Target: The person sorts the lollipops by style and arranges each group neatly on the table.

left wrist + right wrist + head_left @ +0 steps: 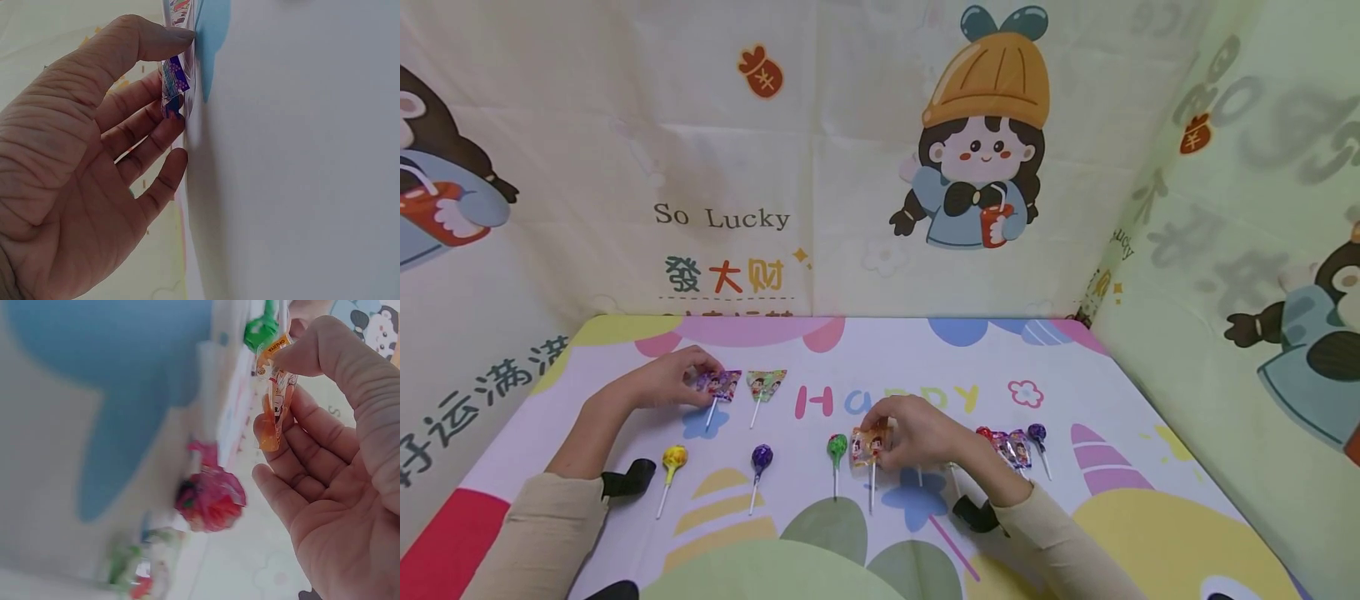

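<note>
My left hand (666, 379) pinches a flat purple-wrapped lollipop (726, 386) between thumb and fingers at the back left, its white stick pointing toward me. In the left wrist view the purple wrapper (176, 76) stands edge-on, close against the table surface. Right beside it lies a lollipop in a pale green wrapper (767, 383). Near the middle, my right hand (921, 429) grips an orange-wrapped lollipop (859, 447) by its wrapper. A green ball lollipop (837, 448) lies just left of that one. In the right wrist view a pink-wrapped lollipop (215, 501) lies below the fingers.
A yellow ball lollipop (675, 457) and a purple one (762, 458) lie at the front left. Beyond my right wrist are flat purple-and-pink wrapped lollipops (1019, 448) and another purple ball lollipop (1037, 432). Patterned cloth (850, 167) walls in the table's back and sides.
</note>
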`<state>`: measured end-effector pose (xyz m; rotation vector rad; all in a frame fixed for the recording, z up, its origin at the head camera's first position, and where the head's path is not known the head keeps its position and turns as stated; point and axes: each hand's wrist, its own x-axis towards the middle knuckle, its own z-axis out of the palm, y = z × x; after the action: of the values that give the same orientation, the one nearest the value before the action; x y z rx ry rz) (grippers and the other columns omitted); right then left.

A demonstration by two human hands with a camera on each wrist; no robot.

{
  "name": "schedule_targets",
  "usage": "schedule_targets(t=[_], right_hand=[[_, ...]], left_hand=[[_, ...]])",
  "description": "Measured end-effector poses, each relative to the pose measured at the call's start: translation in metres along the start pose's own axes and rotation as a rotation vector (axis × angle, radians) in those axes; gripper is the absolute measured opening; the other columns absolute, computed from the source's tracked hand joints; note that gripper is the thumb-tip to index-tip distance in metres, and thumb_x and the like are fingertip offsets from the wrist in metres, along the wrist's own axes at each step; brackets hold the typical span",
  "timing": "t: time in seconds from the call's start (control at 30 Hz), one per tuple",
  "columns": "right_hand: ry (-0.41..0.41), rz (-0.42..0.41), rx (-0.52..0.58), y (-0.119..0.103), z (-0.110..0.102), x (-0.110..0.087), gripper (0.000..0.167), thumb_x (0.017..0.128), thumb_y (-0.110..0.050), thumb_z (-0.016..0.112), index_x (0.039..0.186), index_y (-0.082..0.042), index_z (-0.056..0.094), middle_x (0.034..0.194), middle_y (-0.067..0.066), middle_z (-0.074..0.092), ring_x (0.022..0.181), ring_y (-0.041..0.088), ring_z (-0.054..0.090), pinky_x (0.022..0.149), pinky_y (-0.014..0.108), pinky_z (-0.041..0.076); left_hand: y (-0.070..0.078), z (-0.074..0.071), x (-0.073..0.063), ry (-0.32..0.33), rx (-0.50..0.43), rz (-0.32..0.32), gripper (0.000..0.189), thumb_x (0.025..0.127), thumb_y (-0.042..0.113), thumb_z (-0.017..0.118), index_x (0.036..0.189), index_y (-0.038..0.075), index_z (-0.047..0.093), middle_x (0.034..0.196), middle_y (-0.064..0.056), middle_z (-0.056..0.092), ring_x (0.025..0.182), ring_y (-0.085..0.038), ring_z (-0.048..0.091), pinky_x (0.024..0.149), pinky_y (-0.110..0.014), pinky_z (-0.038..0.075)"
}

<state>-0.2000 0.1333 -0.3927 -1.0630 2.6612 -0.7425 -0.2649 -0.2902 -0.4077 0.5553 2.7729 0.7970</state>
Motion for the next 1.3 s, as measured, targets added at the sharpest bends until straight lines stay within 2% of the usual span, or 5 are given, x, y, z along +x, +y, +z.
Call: schedule_targets(t=[0.37,0.53,0.67,1.07,1.3], right_hand=[[0.06,-0.101,0.045,-0.006,-0.018,0.016,0.035,0.077,-0.006,0.076,0.112,-0.008,0.072,0.102,-0.004,0.069,0.094,0.012,0.059,0.09,0.032,0.053],[0.067,-0.123,0.052,-0.011,-0.023,0.029,0.037,0.077,-0.005,0.077,0.113,-0.007,0.072,0.104,-0.002,0.07,0.096,0.013,0.059,0.092,0.033,0.053],[0.06,-0.13,0.054,-0.014,-0.026,0.041,0.037,0.078,-0.006,0.079,0.114,-0.007,0.072,0.105,-0.002,0.07,0.097,0.013,0.059,0.092,0.031,0.053],[0.021,-0.093,0.07,-0.015,-0.029,0.075,0.036,0.079,-0.005,0.079,0.114,-0.006,0.072,0.105,0.001,0.07,0.096,0.016,0.058,0.094,0.045,0.053],[0.018,-0.099,0.047,-0.01,-0.025,0.092,0.035,0.079,-0.006,0.081,0.112,-0.005,0.072,0.102,0.0,0.07,0.094,0.014,0.059,0.09,0.037,0.054]], left_hand=[[-0.002,0.001,0.001,0.002,0.009,0.011,0.049,0.084,0.026,0.083,0.125,0.006,0.064,0.129,-0.02,0.058,0.114,-0.038,0.054,0.102,-0.063,0.045],[-0.002,0.001,0.002,0.002,0.01,0.004,0.05,0.084,0.026,0.083,0.126,0.005,0.064,0.131,-0.021,0.058,0.116,-0.039,0.053,0.102,-0.064,0.045],[-0.002,0.001,0.002,0.003,0.013,-0.008,0.051,0.084,0.027,0.083,0.127,0.006,0.064,0.133,-0.021,0.057,0.118,-0.039,0.053,0.103,-0.063,0.045],[-0.003,0.001,0.003,0.004,0.0,0.002,0.05,0.084,0.027,0.083,0.125,0.006,0.064,0.131,-0.021,0.058,0.117,-0.038,0.053,0.103,-0.064,0.045],[-0.005,0.001,0.002,0.015,0.009,0.015,0.047,0.084,0.026,0.084,0.123,0.006,0.066,0.128,-0.019,0.059,0.114,-0.036,0.053,0.102,-0.062,0.046]])
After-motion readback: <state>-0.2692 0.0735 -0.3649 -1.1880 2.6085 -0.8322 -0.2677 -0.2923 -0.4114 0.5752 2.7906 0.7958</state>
